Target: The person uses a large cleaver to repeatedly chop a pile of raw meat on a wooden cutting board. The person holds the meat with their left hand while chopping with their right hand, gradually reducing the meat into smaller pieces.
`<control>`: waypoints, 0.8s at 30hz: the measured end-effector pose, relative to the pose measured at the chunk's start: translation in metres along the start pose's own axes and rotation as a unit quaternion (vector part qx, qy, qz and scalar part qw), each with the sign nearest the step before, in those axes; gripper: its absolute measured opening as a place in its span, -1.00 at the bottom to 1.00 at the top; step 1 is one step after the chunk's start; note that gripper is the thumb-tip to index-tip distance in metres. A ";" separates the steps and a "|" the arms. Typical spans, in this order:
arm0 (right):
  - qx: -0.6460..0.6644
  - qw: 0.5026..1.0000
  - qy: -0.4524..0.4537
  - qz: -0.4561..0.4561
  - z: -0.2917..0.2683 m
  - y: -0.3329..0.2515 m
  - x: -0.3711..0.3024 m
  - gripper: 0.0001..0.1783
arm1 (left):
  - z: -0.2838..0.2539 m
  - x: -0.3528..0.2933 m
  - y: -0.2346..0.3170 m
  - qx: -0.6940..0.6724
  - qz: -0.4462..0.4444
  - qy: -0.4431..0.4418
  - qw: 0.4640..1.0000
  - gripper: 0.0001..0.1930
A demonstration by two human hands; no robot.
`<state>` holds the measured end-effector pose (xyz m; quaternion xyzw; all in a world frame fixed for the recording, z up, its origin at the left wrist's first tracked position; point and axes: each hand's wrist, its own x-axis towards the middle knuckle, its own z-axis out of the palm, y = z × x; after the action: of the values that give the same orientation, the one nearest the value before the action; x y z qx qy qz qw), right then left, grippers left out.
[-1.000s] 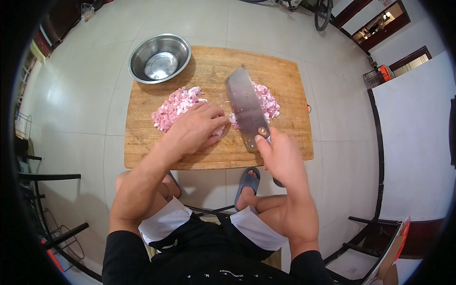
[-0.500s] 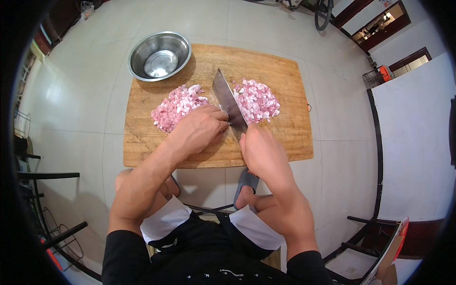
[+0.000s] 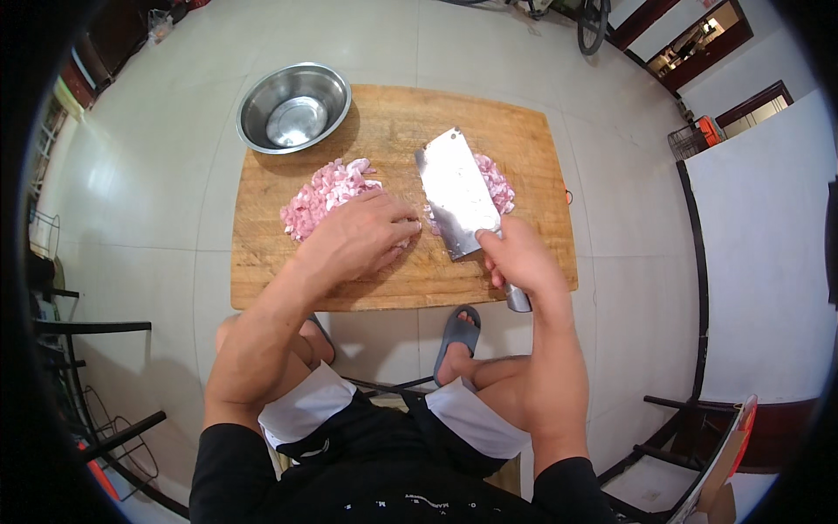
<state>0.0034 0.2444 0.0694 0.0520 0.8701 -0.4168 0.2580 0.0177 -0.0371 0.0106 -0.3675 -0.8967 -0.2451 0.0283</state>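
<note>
A broad steel cleaver (image 3: 458, 188) lies tilted nearly flat, its wide face turned up. My right hand (image 3: 519, 253) is closed round its metal handle, thumb against the blade's base. Under the blade, partly hidden, is a pile of diced pink and white meat (image 3: 495, 182). My left hand (image 3: 371, 231) rests on the wooden chopping board (image 3: 375, 113) with curled fingers, pressing on a piece of meat (image 3: 412, 231) that is mostly covered. Beside that hand, to the left, sits another heap of meat pieces (image 3: 321, 196).
An empty steel bowl (image 3: 295, 109) stands on the board's far left corner. Below the near edge are my knees and a grey slipper (image 3: 458, 336). Dark metal frames (image 3: 96, 327) stand at the left, a white panel (image 3: 759, 253) at the right.
The cleaver has turned from upright on its edge to nearly flat and shifted right, over the right-hand pile. My right hand moved right with it. My left hand stayed almost in place.
</note>
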 end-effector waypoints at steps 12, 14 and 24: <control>0.117 0.975 0.184 -0.046 0.029 -0.006 -0.048 -0.80 | 0.010 0.003 -0.001 0.058 -0.054 0.139 0.987 -0.53; 0.081 0.979 0.171 -0.071 0.030 -0.012 -0.057 -0.79 | 0.014 0.004 -0.002 0.057 -0.063 0.146 0.986 -0.56; -0.139 0.979 0.072 -0.133 0.034 -0.002 -0.076 -0.73 | 0.018 0.000 0.003 0.029 -0.086 0.105 0.990 -0.64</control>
<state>0.0823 0.2275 0.0909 -0.0710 0.9348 -0.3177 0.1419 0.0217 -0.0267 -0.0036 -0.2604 -0.9238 -0.2576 0.1114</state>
